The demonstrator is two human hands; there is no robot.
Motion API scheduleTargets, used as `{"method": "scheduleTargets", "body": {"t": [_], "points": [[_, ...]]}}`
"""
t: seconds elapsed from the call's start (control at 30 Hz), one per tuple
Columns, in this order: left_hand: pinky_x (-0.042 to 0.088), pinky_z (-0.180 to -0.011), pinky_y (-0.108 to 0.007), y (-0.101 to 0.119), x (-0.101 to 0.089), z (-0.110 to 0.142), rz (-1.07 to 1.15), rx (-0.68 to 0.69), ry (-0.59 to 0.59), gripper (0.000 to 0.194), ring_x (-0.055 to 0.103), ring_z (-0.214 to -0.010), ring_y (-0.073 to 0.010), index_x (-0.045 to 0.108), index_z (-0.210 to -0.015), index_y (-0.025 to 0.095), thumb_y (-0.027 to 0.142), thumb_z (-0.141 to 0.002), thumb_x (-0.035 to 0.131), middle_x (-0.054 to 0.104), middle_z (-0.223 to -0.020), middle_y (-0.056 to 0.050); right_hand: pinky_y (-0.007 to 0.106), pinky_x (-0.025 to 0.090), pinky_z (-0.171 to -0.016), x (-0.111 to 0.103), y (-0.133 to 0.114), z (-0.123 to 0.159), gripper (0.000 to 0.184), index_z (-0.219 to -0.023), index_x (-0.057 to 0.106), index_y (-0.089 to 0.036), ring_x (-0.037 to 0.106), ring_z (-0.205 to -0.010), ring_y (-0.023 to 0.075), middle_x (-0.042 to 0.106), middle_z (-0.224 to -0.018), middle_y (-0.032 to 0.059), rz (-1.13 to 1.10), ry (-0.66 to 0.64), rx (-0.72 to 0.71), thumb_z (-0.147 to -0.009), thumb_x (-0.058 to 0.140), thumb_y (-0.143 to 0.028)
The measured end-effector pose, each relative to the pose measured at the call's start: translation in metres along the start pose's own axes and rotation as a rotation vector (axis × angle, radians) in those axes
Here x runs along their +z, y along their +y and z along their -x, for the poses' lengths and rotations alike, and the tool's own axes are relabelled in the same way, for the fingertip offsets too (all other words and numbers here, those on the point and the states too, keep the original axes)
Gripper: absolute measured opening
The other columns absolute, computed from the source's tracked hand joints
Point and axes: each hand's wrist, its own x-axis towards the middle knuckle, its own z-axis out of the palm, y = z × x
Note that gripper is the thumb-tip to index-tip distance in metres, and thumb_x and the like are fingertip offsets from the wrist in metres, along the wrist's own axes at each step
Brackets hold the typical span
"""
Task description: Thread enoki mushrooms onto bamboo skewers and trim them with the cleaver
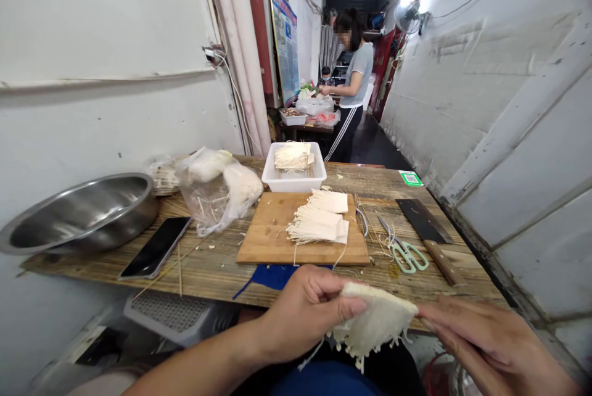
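My left hand (319,303) grips a flat bunch of enoki mushrooms (377,319) above my lap, thumb on the near face, the caps hanging down. At the bunch's right corner, the fingers of my right hand (481,334) are pressed together; whatever they pinch is hidden, and the hand is slightly blurred. Behind the hands, a wooden cutting board (263,229) bears more flat enoki bunches (319,223). Right of the board lie thin bamboo skewers (370,223), scissors with pale green handles (407,257) and a cleaver (430,229) with a wooden handle.
A white plastic tub (296,185) with skewered enoki stands behind the board. On the left are a plastic bag of enoki (222,192), a phone (157,248) and a steel basin (83,211) overhanging the table edge. A person (358,75) stands at another table farther back.
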Motion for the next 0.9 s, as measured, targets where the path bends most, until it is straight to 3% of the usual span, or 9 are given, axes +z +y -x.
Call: {"method": "scheduleTargets", "body": {"t": [0.37,0.5,0.77,0.9], "points": [[0.041,-0.064,-0.022,-0.003,0.002,-0.004,0.047,0.025,-0.044,0.032,0.056,-0.067,-0.0115,0.076,-0.093,0.016,0.041,-0.078,0.065,0.071,-0.078,-0.005,0.019,0.056,-0.063,0.002,-0.004,-0.006,0.039,-0.121,0.056,-0.026,0.070,-0.077,0.0137,0.072,-0.089,0.0013,-0.013,0.018,-0.011,-0.087,0.047,-0.009],[0.043,-0.064,-0.023,-0.004,0.004,-0.006,0.173,-0.002,-0.007,0.031,0.056,-0.066,-0.0113,0.075,-0.096,0.016,0.039,-0.075,0.069,0.071,-0.075,-0.005,0.017,0.056,-0.066,0.003,0.002,-0.006,0.036,-0.118,0.056,-0.024,0.069,-0.079,0.0128,0.072,-0.090,0.0016,-0.020,0.052,-0.043,-0.086,0.050,-0.008],[0.043,-0.058,-0.018,-0.005,0.003,-0.005,0.157,0.034,0.073,0.025,0.057,-0.059,-0.0077,0.076,-0.092,0.018,0.036,-0.075,0.070,0.073,-0.074,-0.004,0.021,0.057,-0.077,-0.005,0.002,-0.007,0.056,-0.138,0.044,-0.026,0.068,-0.093,0.0169,0.070,-0.108,0.0042,-0.001,-0.039,-0.058,-0.086,0.048,-0.007],[0.046,-0.060,-0.018,-0.011,0.006,-0.004,0.247,0.043,0.077,0.023,0.060,-0.062,-0.0084,0.076,-0.093,0.020,0.035,-0.076,0.070,0.074,-0.076,-0.003,0.024,0.057,-0.078,-0.002,-0.001,-0.005,0.051,-0.135,0.049,-0.030,0.069,-0.090,0.0181,0.072,-0.101,0.0028,-0.057,-0.024,0.012,-0.088,0.048,-0.012]]}}
